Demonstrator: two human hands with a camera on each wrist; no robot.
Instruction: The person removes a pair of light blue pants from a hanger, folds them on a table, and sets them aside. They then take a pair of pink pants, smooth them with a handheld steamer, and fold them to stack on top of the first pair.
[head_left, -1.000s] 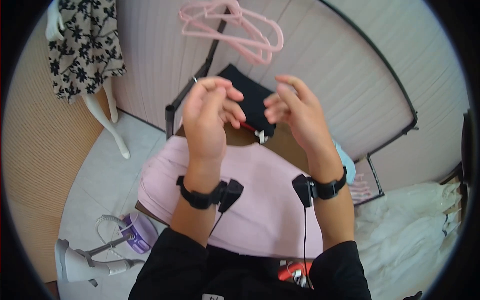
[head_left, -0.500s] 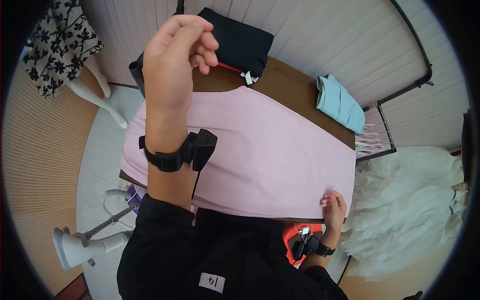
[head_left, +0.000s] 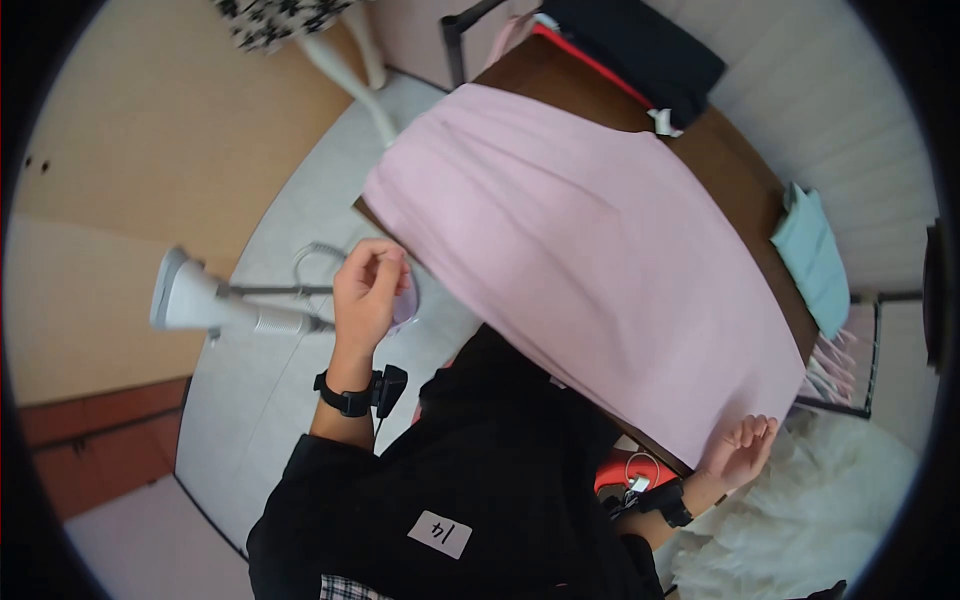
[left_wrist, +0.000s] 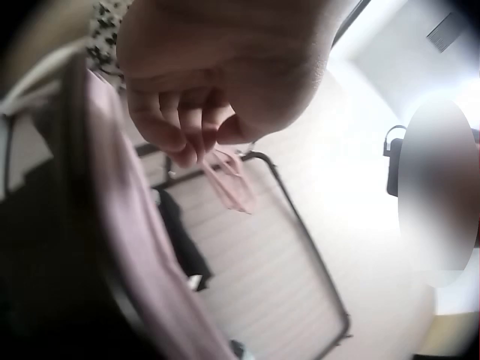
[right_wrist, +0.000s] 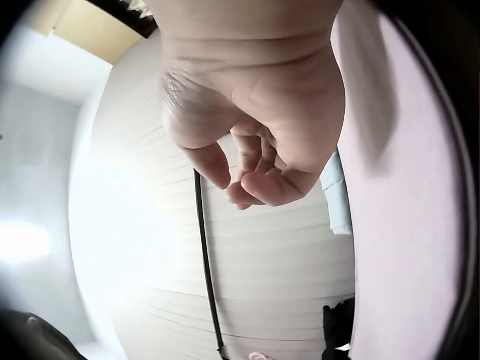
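Pink fabric [head_left: 600, 240] lies spread over a brown table [head_left: 735, 170], a few soft creases running across it. My left hand [head_left: 368, 292] is off the table's left edge, fingers loosely curled, holding nothing; the left wrist view shows the same hand [left_wrist: 217, 82] with its fingers bent and empty. At the fabric's lower right corner is my right hand [head_left: 738, 455], palm up and loosely curled. Nothing is gripped by the right hand [right_wrist: 255, 127] in the right wrist view; whether it touches the fabric I cannot tell.
Folded dark clothing [head_left: 640, 50] and a folded light blue cloth [head_left: 815, 260] rest along the table's far side. A white steamer head [head_left: 195, 300] stands at left over the floor. White ruffled fabric [head_left: 800, 520] hangs at right, near a black rack with pink hangers [head_left: 835, 370].
The head view has turned left. My left hand has come down from above the fabric to beside the table's left edge. My right hand, earlier raised, is low at the near right corner.
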